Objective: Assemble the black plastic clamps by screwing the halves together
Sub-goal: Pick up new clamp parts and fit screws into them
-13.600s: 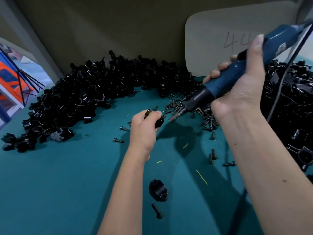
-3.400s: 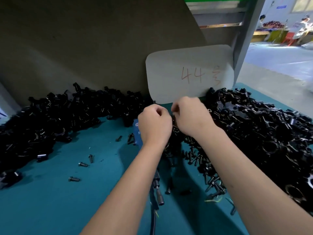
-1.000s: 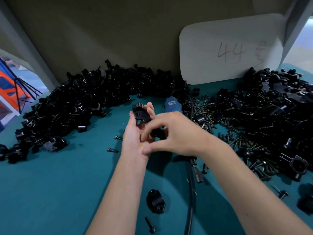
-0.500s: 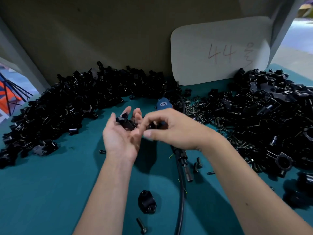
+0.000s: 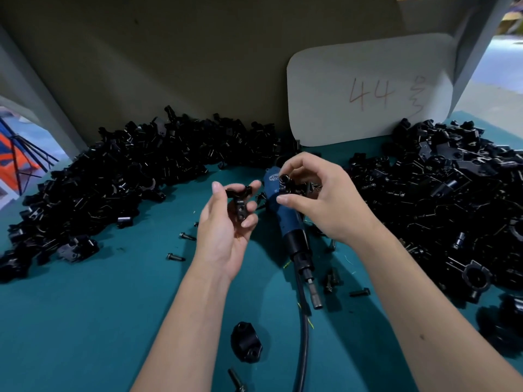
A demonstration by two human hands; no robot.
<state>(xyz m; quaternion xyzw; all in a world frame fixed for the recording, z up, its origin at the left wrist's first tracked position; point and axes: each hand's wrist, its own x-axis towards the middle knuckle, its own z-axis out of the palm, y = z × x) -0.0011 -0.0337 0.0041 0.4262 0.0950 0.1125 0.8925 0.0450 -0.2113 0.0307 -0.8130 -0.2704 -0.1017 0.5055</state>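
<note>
Left hand (image 5: 223,230) cradling a clamp half (image 5: 239,200); right hand (image 5: 319,199) pinching a screw (image 5: 283,183), blue screwdriver (image 5: 285,219) lying beneath.

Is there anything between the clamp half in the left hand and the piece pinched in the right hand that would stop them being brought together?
Nothing visible does. The left hand holds a clamp half, the right hand pinches a small black part, and only open air lies between them. The blue screwdriver lies on the table below that gap.

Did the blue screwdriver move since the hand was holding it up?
Yes. The blue screwdriver now lies on the green table, below the white sign; no hand holds it.
</note>
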